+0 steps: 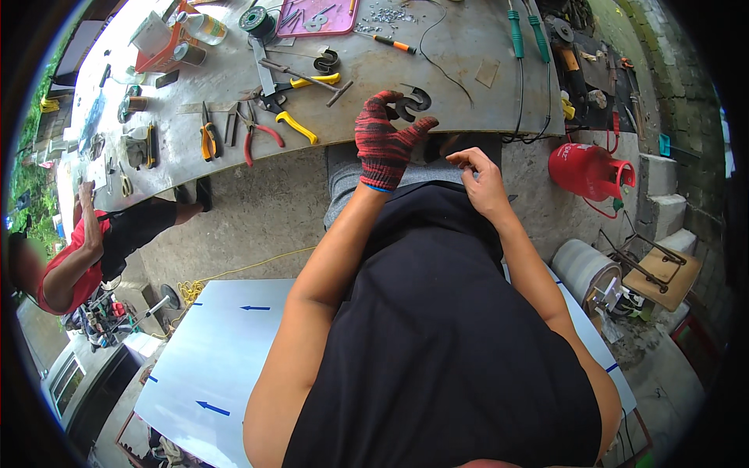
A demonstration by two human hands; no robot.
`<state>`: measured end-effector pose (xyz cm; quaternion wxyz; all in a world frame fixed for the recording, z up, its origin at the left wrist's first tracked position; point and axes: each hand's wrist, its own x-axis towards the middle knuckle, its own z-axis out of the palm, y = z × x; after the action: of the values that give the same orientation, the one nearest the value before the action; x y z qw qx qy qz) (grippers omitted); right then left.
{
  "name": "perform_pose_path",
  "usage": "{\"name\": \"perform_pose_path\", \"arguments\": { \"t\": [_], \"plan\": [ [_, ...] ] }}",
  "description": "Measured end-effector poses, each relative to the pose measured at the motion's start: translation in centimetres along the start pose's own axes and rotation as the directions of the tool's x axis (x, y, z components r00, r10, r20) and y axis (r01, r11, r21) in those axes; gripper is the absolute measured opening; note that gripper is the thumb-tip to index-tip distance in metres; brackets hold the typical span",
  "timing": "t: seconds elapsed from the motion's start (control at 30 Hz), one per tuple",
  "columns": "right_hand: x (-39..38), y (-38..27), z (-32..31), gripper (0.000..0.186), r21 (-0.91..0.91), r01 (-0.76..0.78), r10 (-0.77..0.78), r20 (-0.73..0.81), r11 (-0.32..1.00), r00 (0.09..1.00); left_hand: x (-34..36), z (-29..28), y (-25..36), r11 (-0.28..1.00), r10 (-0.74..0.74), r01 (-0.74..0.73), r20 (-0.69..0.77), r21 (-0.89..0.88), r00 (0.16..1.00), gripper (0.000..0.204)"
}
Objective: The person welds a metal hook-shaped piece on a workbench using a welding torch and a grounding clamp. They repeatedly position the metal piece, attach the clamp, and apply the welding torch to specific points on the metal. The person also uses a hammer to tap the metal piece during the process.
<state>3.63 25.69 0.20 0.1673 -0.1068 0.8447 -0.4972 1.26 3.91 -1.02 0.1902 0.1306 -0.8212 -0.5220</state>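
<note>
Seen at the near edge of the metal table (499, 109): left hand (388, 132) in a red-and-black knitted glove, thumb stretched away from the bent fingers. In the gap between thumb and fingers, a black curved piece (421, 97); cannot tell whether clamped or merely lying behind. Beside it, lower and over the lap, bare right hand (485, 186), fingers bent close to the thumb; cannot tell whether touching or pinching anything.

To the left on the table, yellow-handled snips (292, 125), red-handled pliers (250, 131) and orange-handled pliers (208, 139). Farther back, a pink tray (343, 17) beside a wire spool (255, 22), with an orange-and-black screwdriver (390, 42) just to the right.

As for markings: pale lettering on the red gas cylinder (581, 170), right of the table; blue left-pointing arrows and short blue bars on the white sheet (234, 351) behind. At far left, by the table, a co-worker (74, 261) in red and black.
</note>
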Motion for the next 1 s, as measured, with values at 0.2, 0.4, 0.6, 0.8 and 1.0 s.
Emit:
{"name": "perform_pose_path", "arguments": {
  "t": [0.2, 0.4, 0.6, 0.8, 1.0],
  "plan": [
    [0.2, -0.2, 0.0, 0.035, 0.006, 0.005, -0.005, -0.008, 1.0, 1.0, 0.3, 0.9, -3.1, 0.99, -0.034, 0.033, 0.0, 0.135, 0.999, 0.076],
    [0.3, -0.2, -0.1, 0.034, 0.01, 0.023, -0.023, -0.012, 1.0, 1.0, 1.1, 2.1, -5.7, 0.933, -0.138, 0.121, 0.026, 0.34, 0.99, 0.076],
    [0.4, -0.1, -0.1, 0.035, 0.009, 0.045, -0.045, -0.027, 0.999, 0.999, 2.0, 2.9, -5.3, 0.879, -0.211, 0.162, 0.061, 0.448, 0.976, 0.08],
    [0.3, 0.0, -0.3, 0.034, 0.006, 0.034, -0.034, -0.026, 0.999, 0.999, 2.2, 2.1, -6.0, 0.898, -0.223, 0.153, 0.128, 0.412, 0.966, 0.084],
    [0.0, 0.6, -0.2, 0.034, 0.011, 0.009, -0.009, -0.024, 1.0, 1.0, 2.0, -0.8, -6.9, 0.94, -0.056, -0.05, 0.296, 0.338, 0.954, 0.084]
  ]
}}
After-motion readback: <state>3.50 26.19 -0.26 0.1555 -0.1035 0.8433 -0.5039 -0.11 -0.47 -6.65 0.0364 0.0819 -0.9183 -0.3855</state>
